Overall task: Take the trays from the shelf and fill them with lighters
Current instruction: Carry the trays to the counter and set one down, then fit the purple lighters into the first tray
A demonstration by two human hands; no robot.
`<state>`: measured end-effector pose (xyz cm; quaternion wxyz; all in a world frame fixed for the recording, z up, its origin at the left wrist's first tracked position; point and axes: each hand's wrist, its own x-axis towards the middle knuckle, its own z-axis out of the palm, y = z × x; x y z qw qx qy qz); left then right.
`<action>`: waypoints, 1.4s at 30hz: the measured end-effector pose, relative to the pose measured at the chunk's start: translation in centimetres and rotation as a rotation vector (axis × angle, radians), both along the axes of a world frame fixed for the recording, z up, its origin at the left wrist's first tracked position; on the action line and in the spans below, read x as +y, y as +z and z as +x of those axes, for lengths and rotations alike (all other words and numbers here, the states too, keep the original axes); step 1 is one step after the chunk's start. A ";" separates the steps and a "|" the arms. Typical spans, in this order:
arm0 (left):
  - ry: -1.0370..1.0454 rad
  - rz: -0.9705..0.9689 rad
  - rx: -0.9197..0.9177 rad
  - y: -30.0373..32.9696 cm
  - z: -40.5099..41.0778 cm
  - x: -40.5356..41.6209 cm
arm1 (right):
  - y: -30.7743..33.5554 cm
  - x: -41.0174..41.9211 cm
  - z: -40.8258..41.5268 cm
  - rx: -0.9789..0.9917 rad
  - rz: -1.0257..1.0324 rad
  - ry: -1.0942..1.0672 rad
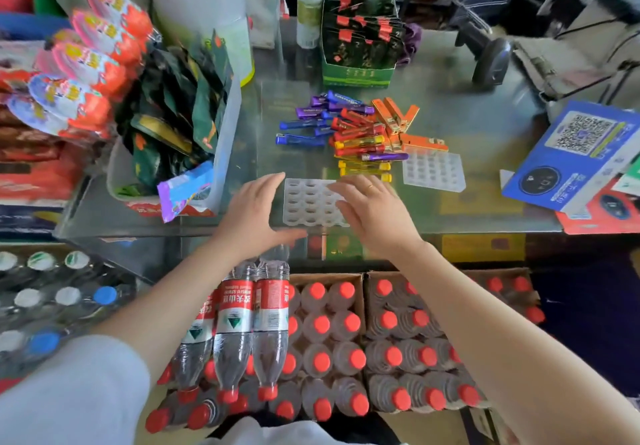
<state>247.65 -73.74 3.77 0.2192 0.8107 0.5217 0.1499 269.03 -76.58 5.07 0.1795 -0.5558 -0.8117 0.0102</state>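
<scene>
Cluttering glass counter (467, 133): lighters (360, 133), trays (433, 171)

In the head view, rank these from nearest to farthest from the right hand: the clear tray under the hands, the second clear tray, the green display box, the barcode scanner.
From the right hand:
1. Clear tray, directly under its fingers, between both hands.
2. Second clear tray, just beyond, to its right.
3. Green display box, far across the counter, behind the lighters.
4. Barcode scanner, far right corner.

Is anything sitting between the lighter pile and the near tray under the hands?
Nothing visible. The lighters lie on the glass counter just beyond the near tray, yellow ones almost at its far edge. Its pockets look empty; the right hand covers one side.
</scene>
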 end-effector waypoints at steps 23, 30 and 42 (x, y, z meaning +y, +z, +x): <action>-0.004 0.011 0.058 -0.6 1.8 1.5 | 3.2 5.6 3.9 0.396 -0.148 -0.277; -0.066 -0.071 -0.033 -0.5 1.8 1.2 | 4.1 4.4 0.8 1.160 -0.542 -0.265; -0.072 -0.131 -0.217 0.2 0.6 1.0 | 3.3 5.5 -2.4 1.185 -0.713 -0.218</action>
